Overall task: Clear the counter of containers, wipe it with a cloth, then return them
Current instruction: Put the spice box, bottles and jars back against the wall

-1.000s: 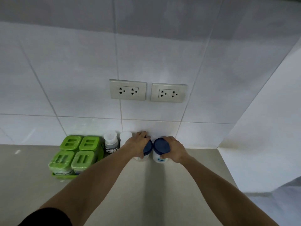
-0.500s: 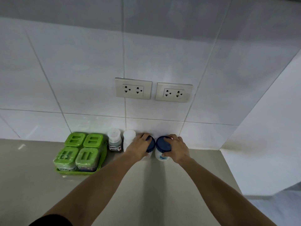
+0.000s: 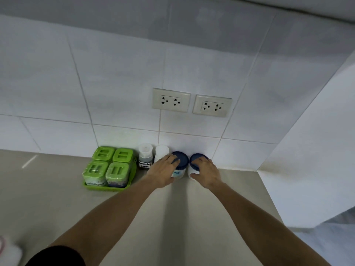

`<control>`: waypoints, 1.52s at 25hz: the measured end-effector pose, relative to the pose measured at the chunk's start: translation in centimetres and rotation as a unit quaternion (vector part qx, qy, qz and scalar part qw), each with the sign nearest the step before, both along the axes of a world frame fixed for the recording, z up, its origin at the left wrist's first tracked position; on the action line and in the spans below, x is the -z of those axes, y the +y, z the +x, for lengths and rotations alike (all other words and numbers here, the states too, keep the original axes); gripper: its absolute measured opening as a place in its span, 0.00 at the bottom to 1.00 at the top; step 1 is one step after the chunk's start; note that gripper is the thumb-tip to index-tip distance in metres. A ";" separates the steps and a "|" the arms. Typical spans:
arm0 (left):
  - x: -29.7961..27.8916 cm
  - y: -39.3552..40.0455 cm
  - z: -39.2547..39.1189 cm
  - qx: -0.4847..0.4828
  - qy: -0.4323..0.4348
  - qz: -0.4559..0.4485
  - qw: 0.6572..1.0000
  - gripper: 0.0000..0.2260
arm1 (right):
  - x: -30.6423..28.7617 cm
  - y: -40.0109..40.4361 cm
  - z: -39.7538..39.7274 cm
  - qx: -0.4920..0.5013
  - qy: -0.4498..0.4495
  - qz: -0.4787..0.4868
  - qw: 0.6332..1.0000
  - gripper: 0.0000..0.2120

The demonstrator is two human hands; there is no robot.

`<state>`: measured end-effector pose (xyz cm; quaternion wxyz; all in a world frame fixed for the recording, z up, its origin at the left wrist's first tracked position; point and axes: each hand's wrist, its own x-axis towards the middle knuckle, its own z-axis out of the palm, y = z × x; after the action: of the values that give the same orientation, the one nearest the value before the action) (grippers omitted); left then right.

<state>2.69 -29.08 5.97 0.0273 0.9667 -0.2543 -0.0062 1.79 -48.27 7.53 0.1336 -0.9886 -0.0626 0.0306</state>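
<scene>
Presently the left hand (image 3: 163, 172) is wrapped around the left blue-lidded jar (image 3: 179, 166) and the right hand (image 3: 206, 172) around the right blue-lidded jar (image 3: 194, 165), fingers draped over each lid and thumb on the white wall; both jars stand side by side on the counter (image 3: 57, 198) against the tiled backsplash, just right of two small white bottles (image 3: 153, 155). Judged: rigid plastic, light to moderate, smooth walls possibly slippery, so hold the body below the lid rim, not the lid alone. Versus 1.0 s ago: the jars sit nearer the wall, fingers lie flatter and looser, the grasp apparently easing.
</scene>
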 end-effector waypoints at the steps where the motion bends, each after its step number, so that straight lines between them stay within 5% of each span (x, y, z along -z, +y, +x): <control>1: -0.4 1.2 -0.9 0.000 0.001 -0.002 1.000 0.32 | -0.3 0.9 -0.9 -0.010 -0.002 0.011 1.000 0.20; 12: -3.4 29.9 -14.9 -0.170 0.009 -0.049 0.984 0.22 | -1.7 25.1 -10.3 -0.173 0.056 0.092 0.979 0.12; 19: 1.8 45.7 -25.0 -0.385 0.001 -0.144 0.912 0.21 | 0.3 40.2 -16.4 -0.288 0.151 0.117 0.938 0.38; 24: 8.2 47.4 -30.5 -0.413 0.069 -0.122 0.900 0.27 | 3.4 43.6 -18.5 -0.305 0.188 0.110 0.927 0.52; 38: 12.4 45.1 -33.6 -0.422 0.060 -0.084 0.901 0.33 | 4.1 41.6 -20.5 -0.212 0.124 0.202 0.948 0.48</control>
<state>-30.86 15.99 -6.42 0.1234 0.9753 0.1805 -0.0308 -18.72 -6.66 3.41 0.3278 -0.8931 -0.2590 0.1670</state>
